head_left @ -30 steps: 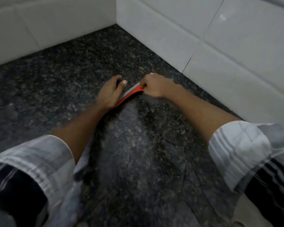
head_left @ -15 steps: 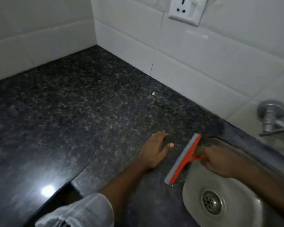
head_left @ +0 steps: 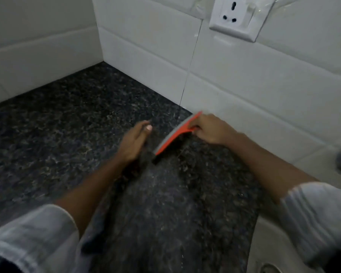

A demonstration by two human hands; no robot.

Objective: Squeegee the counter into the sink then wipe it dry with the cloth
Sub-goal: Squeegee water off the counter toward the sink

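Both arms reach forward; the left hand (head_left: pixel 133 143) lies flat and spread, the right hand (head_left: pixel 211 129) curled tight in a grip.

Orange squeegee (head_left: pixel 176 133) with a grey rubber edge, blade laid slantwise on the bench (head_left: pixel 71 123), far end close to the white tiled wall, near end lower and to the left. Handle hidden in the right grip. Blade down against the stone, somewhat blurred. Dark speckled granite bench, running into a tiled corner, duller and streaked in a broad band below the blade. Pale sink (head_left: pixel 268 245) rim just showing at the lower right, drain partly in view.
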